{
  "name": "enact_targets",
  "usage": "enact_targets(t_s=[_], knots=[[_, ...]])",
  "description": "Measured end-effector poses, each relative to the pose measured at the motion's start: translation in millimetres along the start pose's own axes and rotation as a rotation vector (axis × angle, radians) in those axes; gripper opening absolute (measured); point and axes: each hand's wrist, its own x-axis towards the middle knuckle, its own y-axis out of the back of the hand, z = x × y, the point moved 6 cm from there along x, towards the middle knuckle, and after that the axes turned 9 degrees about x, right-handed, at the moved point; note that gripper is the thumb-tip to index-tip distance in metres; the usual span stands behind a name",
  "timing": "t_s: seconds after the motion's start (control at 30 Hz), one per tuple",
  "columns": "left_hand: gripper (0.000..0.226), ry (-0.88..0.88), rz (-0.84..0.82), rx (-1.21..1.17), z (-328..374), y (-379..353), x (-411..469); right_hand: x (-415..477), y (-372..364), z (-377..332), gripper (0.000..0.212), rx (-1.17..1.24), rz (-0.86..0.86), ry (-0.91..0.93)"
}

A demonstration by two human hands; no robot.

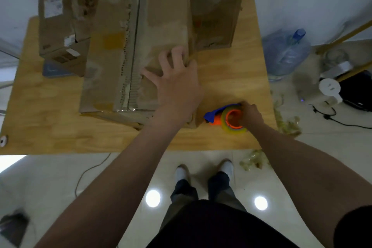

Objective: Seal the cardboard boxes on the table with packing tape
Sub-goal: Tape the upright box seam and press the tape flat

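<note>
My feed is dim and flat, with a grey-blue cast. I see two round white spots of glare on the glossy floor (130, 171), and another patch blown out at the left edge. The boxes (141, 46) look soft and smeared; the table (50, 117) bows at its edges with the wide lens. Shadows on it are faint, soft-edged.

Worktop (231, 70): light wood, smooth, low sheen, grain visible. Large cardboard box (112, 50): matt brown cardboard, scuffed, corrugated edge torn rough along centre seam, shiny tape remnants. Tape dispenser (213, 117): orange and blue plastic, smooth. Tape roll (225, 125): translucent yellowish, glossy. Floor (201, 163): glossy tile, reflects lights. Water bottle (285, 52): clear bluish plastic.
</note>
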Motion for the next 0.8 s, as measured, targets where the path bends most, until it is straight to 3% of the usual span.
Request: enact_targets(t_s=[0.1,0.27,0.4,0.57,0.7,0.8], knots=[[0.019,0.005,0.031,0.016,1.3,1.4,-0.1,-6.0,8.0,0.3,0.059,0.145,-0.06,-0.014],[0.023,-0.006,0.041,-0.073,-3.2,9.5,-2.8,-28.2,37.5,-8.9,0.058,0.56,0.075,-0.03],[0.02,0.032,-0.061,-0.429,-18.2,19.2,-1.8,-63.9,82.4,-47.8,0.048,0.786,0.168,0.107],[0.014,0.243,-0.104,-1.024,-61.6,41.8,-2.9,-110.0,143.4,-108.0,0.053,0.808,0.386,0.372],[0.026,0.231,-0.242,-1.199,-88.2,61.7,-3.3,-153.3,164.6,-160.2,0.063,0.869,0.387,0.46],[0.04,0.232,-0.436,-1.388,-102.7,67.8,-10.1,-183.5,165.6,-194.2,0.065,0.93,0.351,0.503]])
